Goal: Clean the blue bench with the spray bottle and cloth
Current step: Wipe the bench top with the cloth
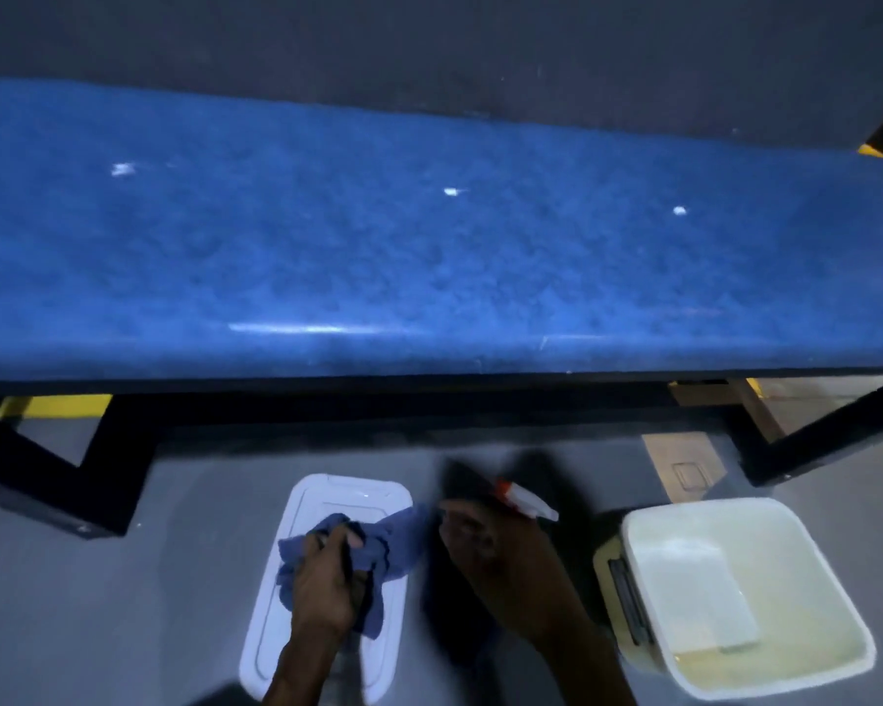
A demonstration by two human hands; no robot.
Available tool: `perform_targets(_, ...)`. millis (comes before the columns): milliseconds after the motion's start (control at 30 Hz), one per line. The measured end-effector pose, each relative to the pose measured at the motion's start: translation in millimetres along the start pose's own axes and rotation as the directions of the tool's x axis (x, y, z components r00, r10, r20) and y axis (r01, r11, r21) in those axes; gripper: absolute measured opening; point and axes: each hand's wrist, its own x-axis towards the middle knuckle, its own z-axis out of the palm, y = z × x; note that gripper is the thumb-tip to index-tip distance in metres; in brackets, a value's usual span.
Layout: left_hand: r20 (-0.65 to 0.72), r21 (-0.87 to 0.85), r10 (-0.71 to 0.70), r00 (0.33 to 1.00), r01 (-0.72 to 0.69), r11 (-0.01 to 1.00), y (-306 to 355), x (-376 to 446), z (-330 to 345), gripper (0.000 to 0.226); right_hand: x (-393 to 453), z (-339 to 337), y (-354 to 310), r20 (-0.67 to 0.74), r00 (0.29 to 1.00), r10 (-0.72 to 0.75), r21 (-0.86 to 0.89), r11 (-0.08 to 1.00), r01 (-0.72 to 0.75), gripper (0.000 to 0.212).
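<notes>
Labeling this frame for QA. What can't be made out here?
- Spray bottle: head view, motion-blurred; body hidden by right hand, grip unclear.
- Blue bench: both ends cut off by frame edges.
- White specks on it: too small to identify.
- Lid under cloth: partly hidden by left hand.

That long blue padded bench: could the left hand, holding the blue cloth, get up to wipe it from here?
Probably yes. The left hand grips the crumpled blue cloth over a white plastic lid on the floor, and nothing stands between it and the long blue padded bench.

Mottled blue bench [429, 247] on black frame [62, 481], blue-grey cloth [378, 547], white lid [327, 496], cream bin [735, 603]
</notes>
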Motion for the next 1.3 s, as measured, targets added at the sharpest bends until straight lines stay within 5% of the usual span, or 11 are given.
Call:
perform_targets(67,-0.082,-0.115,-0.017,0.996,0.007,0.993,13,-14,-21,0.021,16,-36,-43,-0.097,0.984,-0.148,0.072,0.985,0.155,0.029)
perform_targets(233,-0.208,-0.331,0.098,0.973,-0.165,0.929,64,-73,-103,0.030,42,-111,-153,-0.257,0.858,-0.445,0.209,0.841,0.499,0.017)
perform_targets(367,-0.433,-0.474,0.208,0.877,-0.418,0.775,97,-120,-203,0.029,85,-137,-201,-0.254,0.806,-0.534,0.124,0.809,0.575,0.018)
perform_targets(567,-0.748,-0.338,0.279,0.603,-0.707,0.621,133,-140,-345,0.041,148,-126,-207,-0.071,0.801,-0.595,-0.225,0.792,0.568,0.030)
perform_targets(667,-0.835,-0.037,0.331,0.440,-0.646,0.763,151,-92,-376,0.042,158,-116,-197,0.052,0.837,-0.545,-0.329,0.781,0.530,0.042)
perform_targets(700,-0.831,0.034,0.351,0.431,-0.591,0.806,152,-69,-379,0.040,159,-114,-194,0.065,0.845,-0.530,-0.343,0.784,0.518,0.045)
perform_targets(867,-0.544,0.263,0.310,0.780,-0.193,0.945,136,31,-359,0.049,161,-107,-188,0.054,0.847,-0.529,-0.379,0.774,0.507,0.056)
perform_targets(1167,-0.450,0.379,0.391,0.803,-0.225,0.898,193,96,-349,0.049,159,-103,-192,-0.007,0.847,-0.531,-0.396,0.779,0.486,0.049)
perform_targets(1300,-0.315,0.452,0.528,0.788,-0.364,0.814,170,66,-349,0.050,157,-105,-187,-0.001,0.885,-0.466,-0.417,0.804,0.423,0.054)
